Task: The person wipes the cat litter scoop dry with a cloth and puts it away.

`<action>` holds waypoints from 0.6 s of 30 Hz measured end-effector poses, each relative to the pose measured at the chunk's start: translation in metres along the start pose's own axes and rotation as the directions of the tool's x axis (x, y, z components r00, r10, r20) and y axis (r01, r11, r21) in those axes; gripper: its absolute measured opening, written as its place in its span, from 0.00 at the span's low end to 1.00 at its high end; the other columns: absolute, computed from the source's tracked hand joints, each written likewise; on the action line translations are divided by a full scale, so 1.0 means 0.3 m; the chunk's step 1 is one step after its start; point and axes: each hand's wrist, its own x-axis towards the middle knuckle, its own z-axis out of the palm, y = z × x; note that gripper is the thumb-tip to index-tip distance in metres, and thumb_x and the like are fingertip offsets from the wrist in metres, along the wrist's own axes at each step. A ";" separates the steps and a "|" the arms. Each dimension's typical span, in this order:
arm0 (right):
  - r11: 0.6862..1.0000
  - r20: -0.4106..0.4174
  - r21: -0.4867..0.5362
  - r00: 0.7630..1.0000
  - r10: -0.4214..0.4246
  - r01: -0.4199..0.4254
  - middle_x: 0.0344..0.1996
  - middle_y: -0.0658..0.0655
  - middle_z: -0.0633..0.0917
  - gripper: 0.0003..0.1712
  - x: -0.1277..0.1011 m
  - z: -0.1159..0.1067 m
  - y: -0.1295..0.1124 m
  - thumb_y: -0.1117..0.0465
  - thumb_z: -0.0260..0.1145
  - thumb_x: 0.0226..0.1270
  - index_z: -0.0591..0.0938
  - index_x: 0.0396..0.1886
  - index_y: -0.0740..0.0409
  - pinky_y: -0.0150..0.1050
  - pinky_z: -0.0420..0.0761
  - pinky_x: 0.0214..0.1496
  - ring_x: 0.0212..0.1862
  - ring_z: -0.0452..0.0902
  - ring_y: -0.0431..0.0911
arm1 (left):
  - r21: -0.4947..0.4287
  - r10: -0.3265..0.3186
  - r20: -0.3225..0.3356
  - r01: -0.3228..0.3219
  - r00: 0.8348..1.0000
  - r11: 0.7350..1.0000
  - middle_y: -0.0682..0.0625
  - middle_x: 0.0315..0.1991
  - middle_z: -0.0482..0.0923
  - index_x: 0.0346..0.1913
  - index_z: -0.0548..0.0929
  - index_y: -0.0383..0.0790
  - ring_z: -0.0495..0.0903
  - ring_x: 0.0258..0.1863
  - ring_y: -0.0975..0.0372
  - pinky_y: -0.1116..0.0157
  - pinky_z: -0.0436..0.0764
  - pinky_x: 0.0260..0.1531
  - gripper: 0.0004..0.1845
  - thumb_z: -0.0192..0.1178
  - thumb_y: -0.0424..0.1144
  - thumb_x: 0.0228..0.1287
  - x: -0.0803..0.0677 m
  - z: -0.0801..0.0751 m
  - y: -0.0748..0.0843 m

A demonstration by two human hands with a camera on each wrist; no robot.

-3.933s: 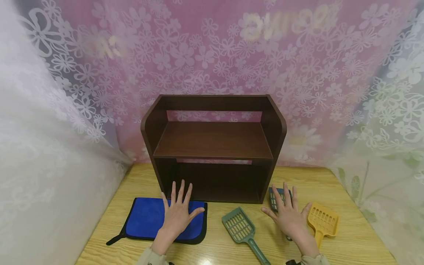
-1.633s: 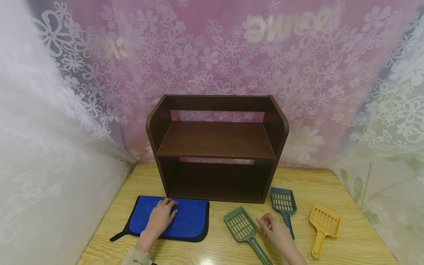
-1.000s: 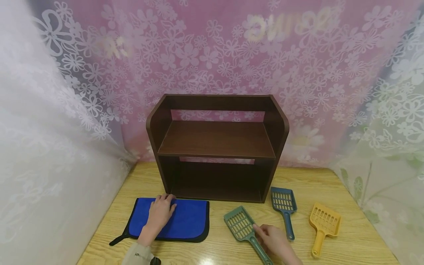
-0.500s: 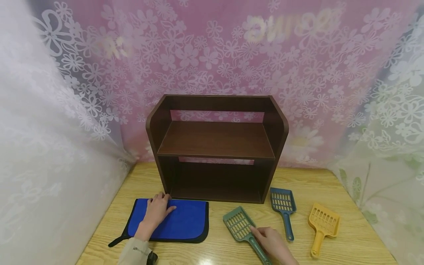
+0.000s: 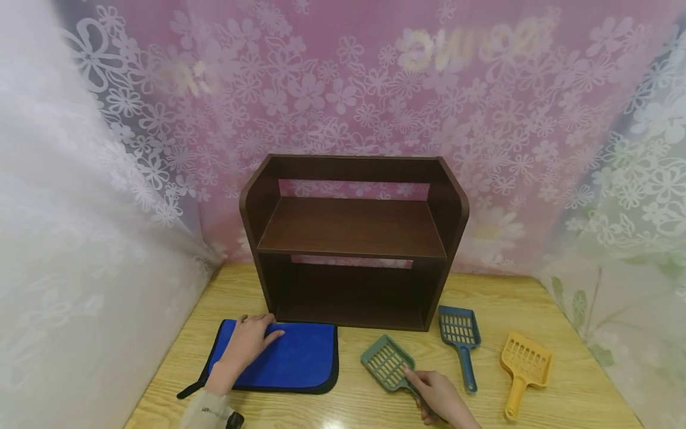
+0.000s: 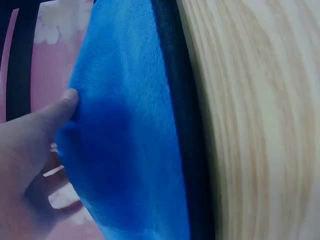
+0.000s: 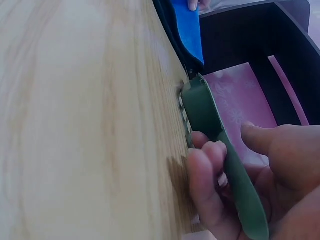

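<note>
My left hand [image 5: 243, 345] is at the far edge of a folded blue towel [image 5: 300, 357] with black trim and a loop. In the left wrist view, its thumb presses the towel's edge and the fingers curl behind it. My right hand [image 5: 442, 394] holds a green slotted litter scoop [image 5: 384, 361] where the handle meets the head. The right wrist view has its fingers curled under the scoop's handle [image 7: 244, 197], with the scoop close over the table. Beside this hand lie a blue litter scoop [image 5: 460, 328] and a yellow one [image 5: 527, 360].
A dark brown two-tier shelf [image 5: 351, 226] stands on the wooden table [image 5: 493, 292], just behind the towel and scoops. Pink flowered curtain [image 5: 343, 77] hangs behind it. Pale curtains enclose the left and right sides.
Both spread hands have come down, the left onto the towel and the right to the green scoop. The right fingers have since closed round its handle; the left hand has shifted slightly left.
</note>
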 end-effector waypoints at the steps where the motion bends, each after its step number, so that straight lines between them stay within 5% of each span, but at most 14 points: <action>1: 1.000 -0.001 -0.003 1.000 -0.001 0.001 0.13 0.50 0.74 0.33 0.001 -0.001 0.000 0.36 0.52 0.78 0.85 0.48 0.62 0.34 0.74 0.16 0.11 0.67 0.39 | -0.003 0.013 -0.015 -0.013 1.000 1.000 0.51 0.31 0.83 0.34 0.83 0.45 0.84 0.33 0.54 0.38 0.75 0.52 0.12 0.72 0.48 0.61 -0.002 -0.005 -0.002; 6: 0.994 -0.024 -0.096 0.998 -0.060 0.057 0.14 0.49 0.75 0.31 0.003 -0.007 -0.004 0.38 0.51 0.80 0.85 0.36 0.58 0.36 0.68 0.19 0.12 0.60 0.39 | -0.053 0.065 -0.116 -0.072 0.991 0.996 0.55 0.31 0.80 0.34 0.83 0.48 0.82 0.31 0.59 0.43 0.79 0.48 0.11 0.73 0.48 0.61 -0.007 -0.046 0.000; 10: 0.993 -0.038 -0.103 0.997 -0.066 0.062 0.15 0.49 0.76 0.30 0.005 -0.008 -0.003 0.39 0.49 0.81 0.80 0.29 0.56 0.36 0.65 0.19 0.14 0.59 0.40 | -0.092 0.130 -0.226 -0.154 0.965 0.984 0.58 0.28 0.76 0.33 0.80 0.48 0.78 0.27 0.63 0.47 0.80 0.43 0.12 0.75 0.45 0.58 -0.004 -0.076 0.011; 18: 0.995 -0.060 0.101 0.998 0.003 0.003 0.18 0.51 0.76 0.31 -0.005 -0.023 -0.011 0.43 0.46 0.83 0.79 0.51 0.67 0.33 0.66 0.19 0.15 0.61 0.39 | -0.170 0.167 -0.424 -0.260 0.890 0.950 0.54 0.35 0.78 0.32 0.76 0.47 0.76 0.29 0.63 0.62 0.77 0.32 0.16 0.77 0.38 0.52 0.010 -0.108 0.035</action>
